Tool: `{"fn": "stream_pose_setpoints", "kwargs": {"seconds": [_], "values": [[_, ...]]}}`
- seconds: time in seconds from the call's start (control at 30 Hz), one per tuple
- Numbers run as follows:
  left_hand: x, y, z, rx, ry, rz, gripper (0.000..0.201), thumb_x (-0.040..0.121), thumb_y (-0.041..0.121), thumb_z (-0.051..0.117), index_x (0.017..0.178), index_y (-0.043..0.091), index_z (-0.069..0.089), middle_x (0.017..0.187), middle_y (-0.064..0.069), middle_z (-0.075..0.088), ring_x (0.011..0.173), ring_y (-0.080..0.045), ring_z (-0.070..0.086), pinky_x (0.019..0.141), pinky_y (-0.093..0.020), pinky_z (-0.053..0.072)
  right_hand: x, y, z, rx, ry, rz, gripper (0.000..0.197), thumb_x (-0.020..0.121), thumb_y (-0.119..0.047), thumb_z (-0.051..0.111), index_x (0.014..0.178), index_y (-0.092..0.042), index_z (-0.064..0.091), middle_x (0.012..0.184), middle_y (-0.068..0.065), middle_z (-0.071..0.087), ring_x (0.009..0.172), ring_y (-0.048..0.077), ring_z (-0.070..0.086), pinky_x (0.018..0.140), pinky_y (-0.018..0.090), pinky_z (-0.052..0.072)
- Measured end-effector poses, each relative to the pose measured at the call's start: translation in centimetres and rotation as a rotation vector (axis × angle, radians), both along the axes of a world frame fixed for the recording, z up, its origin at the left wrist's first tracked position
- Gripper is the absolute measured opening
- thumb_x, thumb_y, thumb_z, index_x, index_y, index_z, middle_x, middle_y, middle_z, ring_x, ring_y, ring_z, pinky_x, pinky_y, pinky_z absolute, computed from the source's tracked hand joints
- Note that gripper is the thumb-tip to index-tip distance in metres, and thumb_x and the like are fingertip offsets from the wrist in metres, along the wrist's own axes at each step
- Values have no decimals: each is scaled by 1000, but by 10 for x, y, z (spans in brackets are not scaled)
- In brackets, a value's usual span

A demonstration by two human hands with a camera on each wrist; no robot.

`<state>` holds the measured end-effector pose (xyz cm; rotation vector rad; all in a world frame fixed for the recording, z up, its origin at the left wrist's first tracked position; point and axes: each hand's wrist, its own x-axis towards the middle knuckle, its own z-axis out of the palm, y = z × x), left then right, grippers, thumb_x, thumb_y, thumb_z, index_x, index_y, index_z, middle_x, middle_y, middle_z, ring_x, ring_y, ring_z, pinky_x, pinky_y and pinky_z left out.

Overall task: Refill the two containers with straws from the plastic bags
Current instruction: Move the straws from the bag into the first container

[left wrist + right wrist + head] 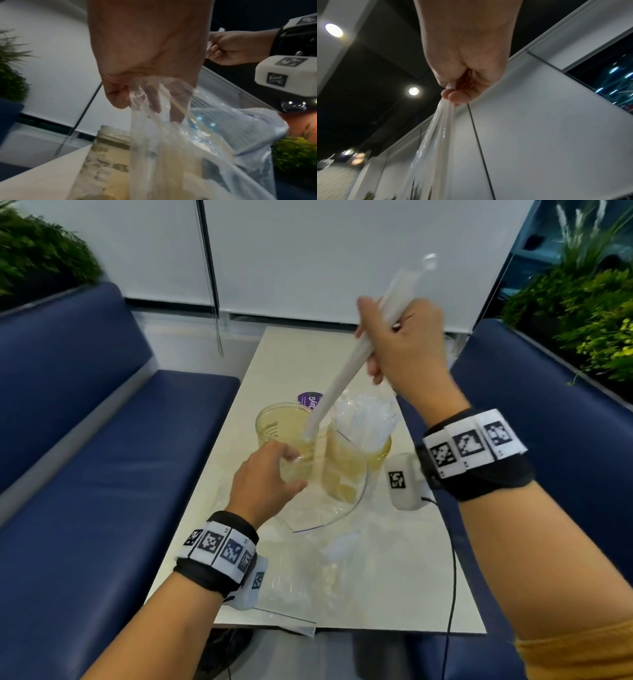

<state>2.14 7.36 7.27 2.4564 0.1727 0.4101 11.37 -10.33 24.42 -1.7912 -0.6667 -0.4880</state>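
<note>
White bench (274, 361) between blue seats: right hand (404, 347) grips straw bundle (337, 381) angled into left jar (284, 426), left hand (263, 484) pinches plastic bag (171, 135) beside that jar.

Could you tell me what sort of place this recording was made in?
Probably a café or restaurant booth: two padded navy-blue bench seats face each other across a narrow pale rectangular table, with green plants in planters behind them and drinking straws being stocked into clear plastic containers.
</note>
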Motion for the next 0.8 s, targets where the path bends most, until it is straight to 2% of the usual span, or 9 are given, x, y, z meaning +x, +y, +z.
{"fn": "stream_pose_setpoints", "kwargs": {"seconds": [0.13, 0.23, 0.33, 0.43, 0.5, 0.57, 0.67, 0.73, 0.8], "values": [[-7, 23, -7, -5, 61, 65, 45, 83, 19, 77, 122, 30, 59, 123, 15, 62, 85, -9, 50, 77, -26, 42, 29, -29, 13, 6, -117, -167, 44, 101, -38, 57, 78, -2, 70, 57, 4, 62, 42, 14, 62, 39, 21, 46], [-7, 35, -6, -34, 70, 97, 44, 87, 9, 68, 126, 28, 60, 122, 16, 62, 82, -8, 49, 77, -24, 39, 60, -34, -9, -191, -119, -294, 56, 99, -46, 51, 74, 2, 68, 62, 17, 66, 52, 30, 66, 45, 38, 52], [-3, 43, -4, -71, 63, 86, 46, 88, 1, 59, 126, 26, 61, 122, 16, 63, 67, -8, 55, 69, -21, 43, 75, -23, -48, -381, -23, -325, 55, 99, -44, 52, 72, 2, 66, 65, 19, 66, 60, 34, 67, 59, 47, 57], [1, 50, -3, -102, 84, 70, 48, 89, -5, 53, 126, 25, 62, 120, 17, 63, 64, -17, 57, 65, -14, 42, 79, -15, -88, -534, 46, -335, 51, 100, -41, 54, 67, -3, 60, 62, 15, 62, 58, 27, 62, 64, 42, 56], [4, 55, -1, -116, 112, 66, 49, 89, -6, 52, 126, 25, 62, 119, 16, 64, 68, -16, 58, 65, -11, 39, 79, -14, -111, -604, 94, -332, 49, 99, -39, 58, 62, -8, 53, 55, 6, 52, 52, 18, 51, 58, 37, 48], [6, 60, 1, -137, 130, 71, 48, 89, -5, 53, 125, 25, 63, 118, 14, 65, 71, -13, 57, 68, -14, 41, 80, -16, -128, -656, 152, -339, 46, 95, -40, 64, 64, -8, 54, 58, 4, 51, 58, 20, 52, 55, 31, 42], [7, 63, 6, -156, 133, 79, 45, 90, -4, 55, 123, 25, 65, 116, 14, 65, 77, -15, 60, 76, -21, 43, 85, -19, -136, -601, 65, -350, 29, 85, -36, 76, 90, -8, 69, 82, 2, 68, 79, 20, 64, 72, 31, 53], [7, 61, 7, -150, 132, 69, 44, 90, -3, 56, 122, 26, 65, 116, 15, 64, 82, -14, 61, 77, -20, 42, 86, -20, -130, -439, 38, -325, 38, 79, -28, 83, 109, -15, 63, 96, -3, 64, 87, 14, 59, 76, 21, 48], [6, 59, 9, -146, 132, 56, 43, 91, -2, 56, 121, 28, 65, 116, 16, 64, 83, -13, 60, 76, -19, 42, 90, -20, -122, -321, 28, -283, 55, 77, -19, 83, 122, -20, 53, 104, -2, 60, 90, 11, 56, 72, 7, 38]]}}
